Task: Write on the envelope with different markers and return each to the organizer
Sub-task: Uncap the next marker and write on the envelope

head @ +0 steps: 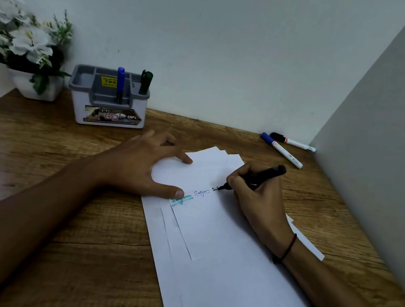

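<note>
Right fingers (238, 184): pinched round a black marker (259, 178), its tip touching the paper right of centre frame, at the end of a short line of black handwriting.
Left fingers (170, 145): spread wide and flat, index tip and thumb pressing the upper left edge of the top sheet; nothing gripped.
Right hand (260, 204): rests its heel on the paper, a dark band at the wrist.
Left hand (145, 162): centre frame, palm down, partly on the wood, partly on the paper.
Desk (31, 164): brown wood grain, filling the lower frame, walled in behind and at the right.
Envelope (210, 225): white, topmost of several overlapping white sheets running from centre to lower right; teal strokes by the left thumb, then black script.
Flowers (19, 37): white, in a white pot, upper left.
Organizer (108, 107): grey and white box just right of the pot, against the back wall.
Blue marker (119, 84): upright in a middle slot.
Green marker (145, 82): upright at the organizer's right end.
Loose markers: blue-capped (281, 150) and black-capped (292, 142), white barrels, lying near each other at right, well apart from the organizer.
</note>
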